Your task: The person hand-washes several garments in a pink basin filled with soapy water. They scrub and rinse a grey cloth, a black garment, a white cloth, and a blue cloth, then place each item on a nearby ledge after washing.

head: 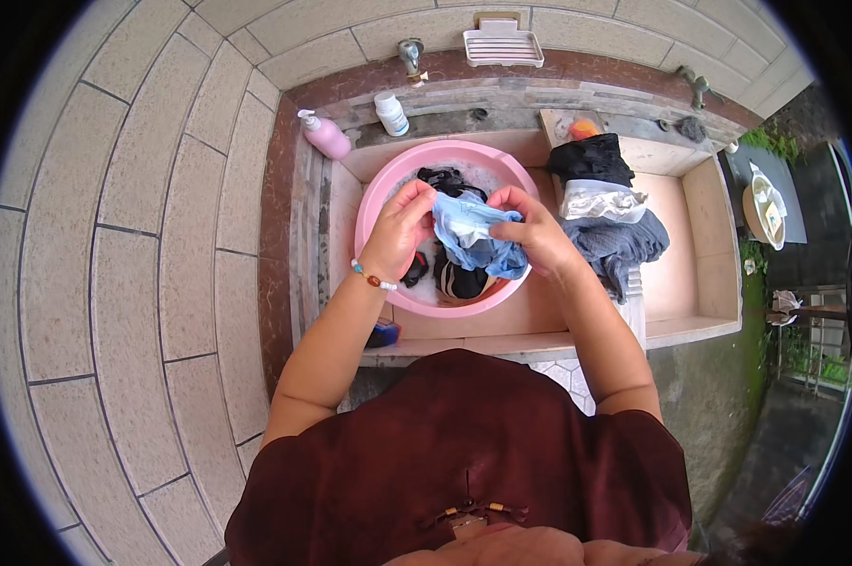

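A light blue wet cloth garment [479, 237] with a white part is stretched between my two hands above a pink plastic basin [369, 205]. My left hand [401, 230], with a beaded bracelet at the wrist, pinches its left edge. On the other side my right hand [535, 230] grips it between thumb and fingers. Below, the basin holds sudsy water and black garments [461, 279], partly hidden by the cloth. To the right lie a folded black garment [590, 159], a white one [602, 201] and a grey-blue one [617, 240].
The basin stands in a tiled sink [719, 283]. Along the back ledge are a pink pump bottle [325, 136], a white bottle [391, 114] and an orange object [583, 129]. Two taps and a soap rack [503, 46] are on the wall. A blue brush-like object [383, 334] lies at the near edge.
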Demonstrator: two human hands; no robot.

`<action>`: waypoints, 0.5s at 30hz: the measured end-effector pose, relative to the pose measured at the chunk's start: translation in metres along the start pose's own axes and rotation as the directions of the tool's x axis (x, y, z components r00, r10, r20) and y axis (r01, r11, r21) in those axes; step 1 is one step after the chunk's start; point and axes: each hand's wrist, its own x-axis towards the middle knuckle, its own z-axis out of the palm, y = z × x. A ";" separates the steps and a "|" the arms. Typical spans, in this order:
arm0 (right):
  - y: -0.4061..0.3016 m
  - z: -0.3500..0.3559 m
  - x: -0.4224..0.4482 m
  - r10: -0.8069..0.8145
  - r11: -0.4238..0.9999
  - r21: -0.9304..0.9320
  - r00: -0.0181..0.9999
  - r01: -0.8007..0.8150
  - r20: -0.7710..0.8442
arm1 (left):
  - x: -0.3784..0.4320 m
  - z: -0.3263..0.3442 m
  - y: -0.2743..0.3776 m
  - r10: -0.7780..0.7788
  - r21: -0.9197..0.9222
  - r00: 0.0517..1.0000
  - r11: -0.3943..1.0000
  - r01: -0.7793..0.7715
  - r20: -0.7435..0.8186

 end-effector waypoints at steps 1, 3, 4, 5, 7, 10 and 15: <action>0.005 -0.005 0.001 -0.006 0.990 -0.141 1.000 0.005 -0.005 | 0.002 -0.001 0.002 -0.025 -0.049 1.000 0.998 0.025 0.007; 0.007 -0.005 -0.002 0.023 0.961 -0.277 0.998 -0.008 0.050 | 0.003 -0.005 0.001 -0.020 0.008 0.998 1.000 0.020 0.059; -0.001 0.000 -0.005 0.012 0.929 -0.369 0.997 0.017 0.076 | 0.003 -0.006 0.001 -0.021 0.037 0.996 0.999 0.018 0.085; -0.011 0.005 -0.008 0.004 0.889 -0.456 0.995 0.043 0.103 | 0.002 -0.004 0.002 -0.043 0.048 0.994 0.998 0.038 0.103; -0.026 0.017 -0.009 -0.105 0.912 -0.361 0.963 0.193 0.248 | -0.001 0.009 0.012 -0.093 0.075 0.985 0.994 0.083 0.145; -0.028 0.025 0.003 -0.085 0.966 -0.198 0.929 0.165 0.359 | -0.003 0.008 0.027 -0.160 0.121 0.946 0.984 0.130 0.283; -0.020 0.001 0.018 0.132 0.978 0.125 0.957 -0.168 0.259 | -0.009 -0.016 0.034 -0.313 0.568 0.924 0.811 0.140 0.220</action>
